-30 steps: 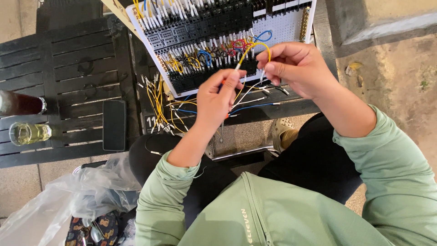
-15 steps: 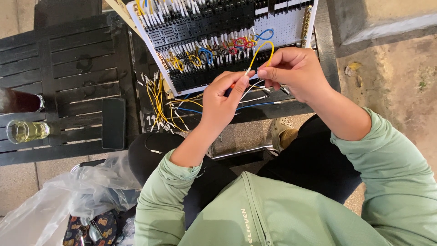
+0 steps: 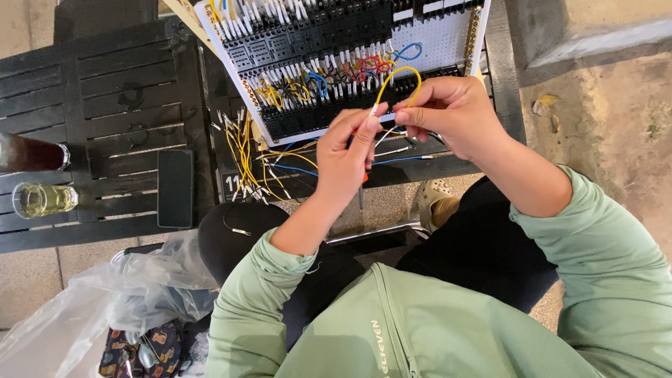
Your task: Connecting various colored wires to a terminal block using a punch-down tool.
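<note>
Since half a second ago the two hands have drawn a little closer together in front of the board, and the yellow wire loop stands rounder above them; the bench and what lies on it look unmoved.

Head view: the left hand point(image 3: 344, 152) is raised with its fingers pinched shut on one white-tipped end of the yellow jumper wire point(image 3: 399, 78). The right hand point(image 3: 451, 115) has thumb and forefinger closed on the wire's other end, just beside the left fingertips, nearly touching. The wire arches up from both pinches in a loop that stands in front of the lower edge of the white perforated board point(image 3: 441, 38). That board leans tilted on the dark slatted bench point(image 3: 105, 91) and carries rows of black terminal blocks point(image 3: 315, 35) with many short looped wires in yellow, blue and red plugged in.

Below the board a loose bundle of yellow, white and blue wires point(image 3: 252, 157) spills over the bench edge, near the left wrist. A dark phone point(image 3: 175, 187) lies flat on the slats, well apart from the hands. At the far left edge stand a clear glass of pale liquid point(image 3: 43, 199) and, just above it, a dark bottle point(image 3: 31, 154) lying sideways. A crumpled clear plastic bag point(image 3: 91, 308) sits at the lower left beside the person's knee. Both arms wear light green sleeves point(image 3: 602, 266)
</note>
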